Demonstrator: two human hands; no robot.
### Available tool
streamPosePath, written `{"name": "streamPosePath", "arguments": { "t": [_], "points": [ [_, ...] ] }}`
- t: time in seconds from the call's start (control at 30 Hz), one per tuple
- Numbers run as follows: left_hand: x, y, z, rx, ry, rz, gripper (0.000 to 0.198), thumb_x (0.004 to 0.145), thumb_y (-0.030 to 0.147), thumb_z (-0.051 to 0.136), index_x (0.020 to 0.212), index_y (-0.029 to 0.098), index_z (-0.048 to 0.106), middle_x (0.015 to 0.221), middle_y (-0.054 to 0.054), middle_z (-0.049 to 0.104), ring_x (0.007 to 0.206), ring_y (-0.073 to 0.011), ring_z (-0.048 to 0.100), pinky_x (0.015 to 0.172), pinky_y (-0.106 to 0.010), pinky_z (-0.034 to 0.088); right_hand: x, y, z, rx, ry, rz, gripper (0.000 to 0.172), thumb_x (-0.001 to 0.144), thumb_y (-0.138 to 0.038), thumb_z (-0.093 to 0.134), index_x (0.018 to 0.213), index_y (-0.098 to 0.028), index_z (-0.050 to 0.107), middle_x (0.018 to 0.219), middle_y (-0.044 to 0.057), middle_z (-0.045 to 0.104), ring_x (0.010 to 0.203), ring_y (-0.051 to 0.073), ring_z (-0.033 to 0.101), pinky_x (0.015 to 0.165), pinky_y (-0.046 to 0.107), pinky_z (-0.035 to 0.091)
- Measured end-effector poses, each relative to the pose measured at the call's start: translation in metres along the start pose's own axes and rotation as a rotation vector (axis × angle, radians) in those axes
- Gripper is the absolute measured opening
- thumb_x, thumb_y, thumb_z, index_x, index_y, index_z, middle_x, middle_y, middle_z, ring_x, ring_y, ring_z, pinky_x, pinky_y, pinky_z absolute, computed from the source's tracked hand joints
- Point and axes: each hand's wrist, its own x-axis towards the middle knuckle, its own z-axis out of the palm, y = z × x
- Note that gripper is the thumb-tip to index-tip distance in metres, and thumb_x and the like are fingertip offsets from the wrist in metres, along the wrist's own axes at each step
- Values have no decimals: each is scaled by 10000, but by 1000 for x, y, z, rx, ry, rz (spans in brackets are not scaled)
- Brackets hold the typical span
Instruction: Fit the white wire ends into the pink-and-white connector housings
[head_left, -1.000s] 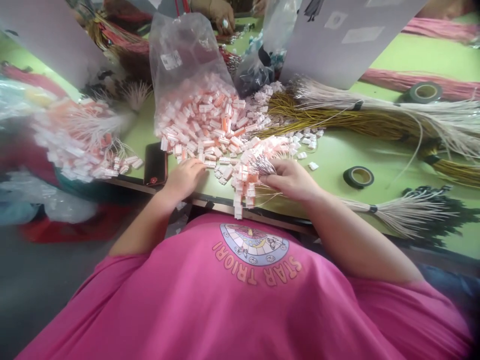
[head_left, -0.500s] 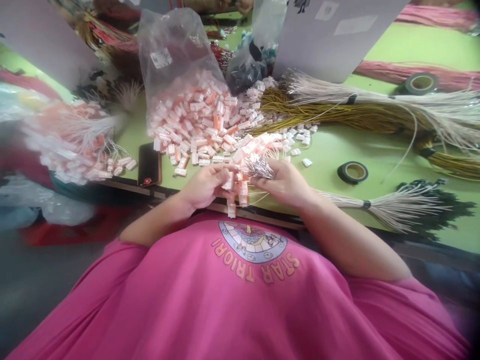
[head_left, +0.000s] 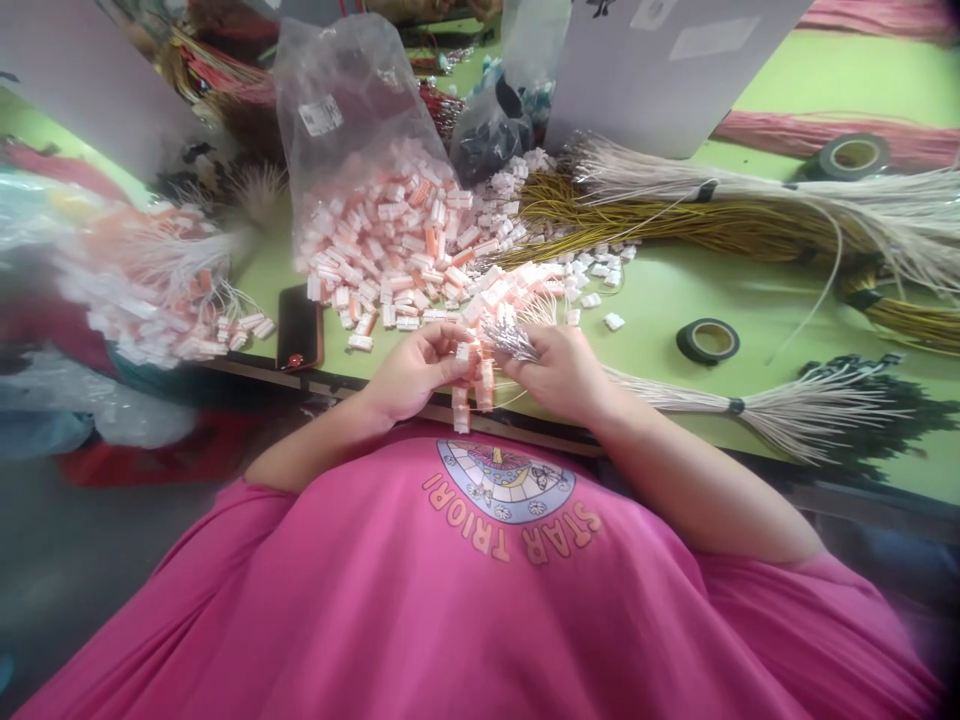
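My left hand [head_left: 420, 370] pinches a white-and-orange connector housing [head_left: 464, 354] between thumb and fingertips. Closed round a bunch of white wires with silvery metal terminals [head_left: 511, 340] is my right hand [head_left: 562, 370], its fingertips close to that housing. Several more white-and-orange housings [head_left: 484, 385] hang below and between the hands, over the table's front edge. Whether the pinched housing has a wire in it is too small to tell. Just beyond the hands lies a heap of loose housings [head_left: 382, 230], spilling from a clear plastic bag [head_left: 352, 100].
A phone [head_left: 299, 327] lies left of the heap, with wired connectors [head_left: 165, 290] beyond it. To the right are black tape rolls [head_left: 707, 341], a tied white wire bundle [head_left: 675, 398] with black ends, and long white and yellow wire bundles [head_left: 675, 230]. Grey panels [head_left: 667, 80] stand behind.
My left hand has turned slightly, its fingers now curled above the connector housing. My right hand and the wire terminals have shifted a little left, nearer to it.
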Motion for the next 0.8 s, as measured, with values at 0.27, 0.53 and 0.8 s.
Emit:
{"name": "streamPosePath", "arguments": {
  "t": [0.27, 0.53, 0.8],
  "points": [
    [-4, 0, 3, 177, 42, 36, 278, 729, 233, 745, 954, 162, 599, 743, 9, 626, 641, -102, 631, 641, -233, 552, 0, -3, -1, 5, -8, 36, 168, 719, -203, 521, 569, -175, 449, 528, -37, 431, 535, 76, 368, 513, 246, 292],
    [-6, 2, 3, 271, 115, 83, 260, 734, 236, 737, 949, 161, 612, 748, 1, 636, 651, -100, 628, 641, -234, 539, 1, -4, -1, 29, -33, 56, 208, 732, -228, 540, 555, -177, 443, 528, -37, 423, 535, 78, 372, 518, 258, 300],
    [-8, 0, 8, 313, 49, 46, 266, 755, 264, 721, 968, 179, 588, 705, 5, 676, 517, -119, 647, 532, -255, 539, 2, 1, -1, 96, -32, 75, 263, 764, -312, 565, 563, -164, 482, 542, -37, 417, 536, 70, 365, 497, 245, 307]
  ]
}}
